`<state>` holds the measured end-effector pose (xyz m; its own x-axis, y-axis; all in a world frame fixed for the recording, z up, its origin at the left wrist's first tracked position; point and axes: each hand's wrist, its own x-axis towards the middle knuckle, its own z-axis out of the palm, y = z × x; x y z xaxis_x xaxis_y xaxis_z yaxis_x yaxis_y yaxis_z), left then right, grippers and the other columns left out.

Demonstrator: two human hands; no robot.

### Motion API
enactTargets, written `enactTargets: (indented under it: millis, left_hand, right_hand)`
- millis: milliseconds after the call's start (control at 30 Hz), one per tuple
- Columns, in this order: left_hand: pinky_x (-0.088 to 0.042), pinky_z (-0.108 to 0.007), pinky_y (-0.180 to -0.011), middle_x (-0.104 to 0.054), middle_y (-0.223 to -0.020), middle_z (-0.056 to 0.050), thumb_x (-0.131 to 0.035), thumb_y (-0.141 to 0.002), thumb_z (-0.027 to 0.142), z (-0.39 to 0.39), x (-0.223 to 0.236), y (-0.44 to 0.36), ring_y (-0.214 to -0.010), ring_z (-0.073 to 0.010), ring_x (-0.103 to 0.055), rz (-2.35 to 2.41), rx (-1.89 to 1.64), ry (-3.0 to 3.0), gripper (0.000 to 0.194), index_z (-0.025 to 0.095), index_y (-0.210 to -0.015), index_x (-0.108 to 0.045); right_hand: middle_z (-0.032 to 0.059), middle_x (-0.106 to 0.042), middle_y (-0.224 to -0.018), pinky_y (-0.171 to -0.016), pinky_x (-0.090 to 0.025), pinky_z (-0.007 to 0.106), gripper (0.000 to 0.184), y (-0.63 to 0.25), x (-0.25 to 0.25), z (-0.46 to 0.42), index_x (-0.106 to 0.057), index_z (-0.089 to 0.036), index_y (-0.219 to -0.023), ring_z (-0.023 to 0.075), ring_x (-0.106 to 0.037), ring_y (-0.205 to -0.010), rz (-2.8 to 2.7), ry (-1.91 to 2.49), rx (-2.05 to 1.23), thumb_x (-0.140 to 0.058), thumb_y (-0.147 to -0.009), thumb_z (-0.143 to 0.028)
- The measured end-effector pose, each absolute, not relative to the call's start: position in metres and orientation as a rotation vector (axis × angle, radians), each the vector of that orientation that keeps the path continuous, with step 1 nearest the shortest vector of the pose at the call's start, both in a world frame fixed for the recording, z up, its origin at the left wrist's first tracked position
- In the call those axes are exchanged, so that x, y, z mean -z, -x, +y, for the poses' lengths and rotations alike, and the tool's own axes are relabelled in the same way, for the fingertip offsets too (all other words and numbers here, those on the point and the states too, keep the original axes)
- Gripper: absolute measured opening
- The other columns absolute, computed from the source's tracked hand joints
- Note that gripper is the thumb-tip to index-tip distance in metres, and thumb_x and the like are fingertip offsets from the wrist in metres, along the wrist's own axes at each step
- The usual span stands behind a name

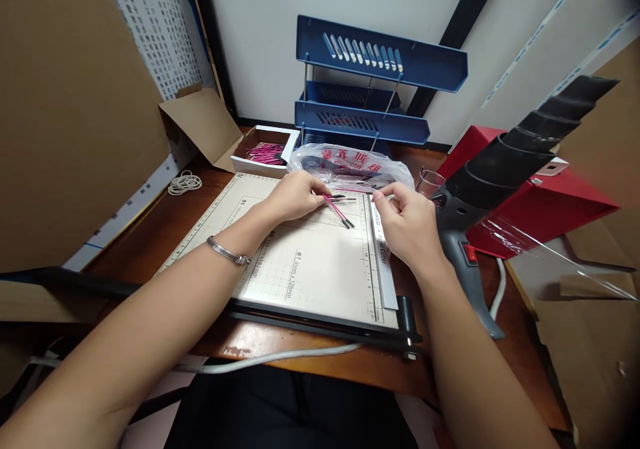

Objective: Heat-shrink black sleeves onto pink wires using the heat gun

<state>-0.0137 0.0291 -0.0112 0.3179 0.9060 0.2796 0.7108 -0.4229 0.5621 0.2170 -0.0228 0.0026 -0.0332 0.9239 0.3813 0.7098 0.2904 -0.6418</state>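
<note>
My left hand point(303, 196) is over the far part of a paper cutter's cream board point(320, 262), its fingertips closed on pink wires point(337, 210) with black ends. Two of these wires stick out toward me, and a few black ends show beside the fingers. Across from it, my right hand point(407, 222) is at the cutter's right edge. Its thumb and forefinger pinch the black end of a single pink wire point(353, 190), which stretches level between the two hands. The cutter's black arm point(320, 328) runs along the near edge.
Behind my hands lies a clear plastic bag point(350, 161) with red print. An open box point(265, 162) holds many pink wires. A blue tiered tray point(365, 116) rises behind. At right stand a grey blower-like tool point(463, 216) and a red box point(560, 189). A white cord coil point(185, 183) sits left.
</note>
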Motion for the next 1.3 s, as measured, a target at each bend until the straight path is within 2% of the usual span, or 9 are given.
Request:
enactTargets:
  millis: [267,433,733,967,1167,1300]
  left_hand:
    - [-0.052,-0.035,-0.082,-0.082,-0.089,-0.008,-0.076,-0.083,0.024,0.0291,0.0106,0.0135,-0.083,-0.0228,-0.072,1.389,-0.767,-2.193,0.018,0.018,-0.097,-0.085]
    - [-0.051,-0.031,-0.076,-0.082,-0.091,-0.007,-0.075,-0.084,0.022,0.0283,0.0116,0.0134,-0.081,-0.0206,-0.073,1.193,-0.754,-2.238,0.017,0.018,-0.097,-0.085]
    - [-0.049,-0.027,-0.068,-0.081,-0.084,-0.006,-0.075,-0.084,0.026,0.0268,0.0107,0.0145,-0.073,-0.0175,-0.069,1.090,-0.693,-2.248,0.018,0.017,-0.096,-0.085]
    - [-0.052,-0.026,-0.072,-0.082,-0.086,-0.006,-0.074,-0.084,0.025,0.0241,0.0085,0.0127,-0.075,-0.0172,-0.070,1.053,-0.686,-2.225,0.021,0.018,-0.101,-0.085]
    - [-0.051,-0.026,-0.070,-0.082,-0.086,-0.006,-0.075,-0.083,0.024,0.0246,0.0085,0.0135,-0.076,-0.0168,-0.070,1.036,-0.678,-2.232,0.018,0.016,-0.095,-0.085]
    - [-0.052,-0.027,-0.075,-0.080,-0.081,-0.005,-0.076,-0.083,0.024,0.0239,0.0078,0.0132,-0.076,-0.0166,-0.069,1.014,-0.685,-2.242,0.015,0.017,-0.092,-0.085]
  right_hand:
    - [0.0007,-0.056,-0.062,-0.063,-0.030,0.031,0.024,-0.2186,0.0005,-0.0200,-0.066,-0.021,-0.081,0.0170,-0.048,-0.062,-1.843,1.577,-0.405,-0.052,-0.092,-0.038]
    - [0.0028,-0.065,-0.074,-0.065,-0.030,0.031,0.026,-0.2151,0.0035,-0.0202,-0.067,-0.021,-0.082,0.0174,-0.050,-0.068,-1.986,1.518,-0.444,-0.050,-0.094,-0.036]
    - [0.0038,-0.068,-0.078,-0.066,-0.032,0.030,0.024,-0.2192,0.0038,-0.0177,-0.066,-0.021,-0.084,0.0185,-0.053,-0.071,-2.059,1.535,-0.509,-0.049,-0.095,-0.034]
    - [0.0090,-0.075,-0.096,-0.079,-0.038,0.032,0.023,-0.2160,0.0041,-0.0189,-0.069,-0.020,-0.091,0.0240,-0.063,-0.093,-2.201,1.540,-0.539,-0.047,-0.095,-0.025]
    - [0.0086,-0.076,-0.096,-0.080,-0.039,0.032,0.023,-0.2162,0.0032,-0.0193,-0.070,-0.021,-0.091,0.0237,-0.064,-0.093,-2.209,1.552,-0.551,-0.048,-0.095,-0.027]
    - [0.0081,-0.075,-0.093,-0.077,-0.038,0.031,0.025,-0.2169,0.0027,-0.0195,-0.071,-0.021,-0.092,0.0234,-0.063,-0.090,-2.193,1.570,-0.546,-0.048,-0.096,-0.029]
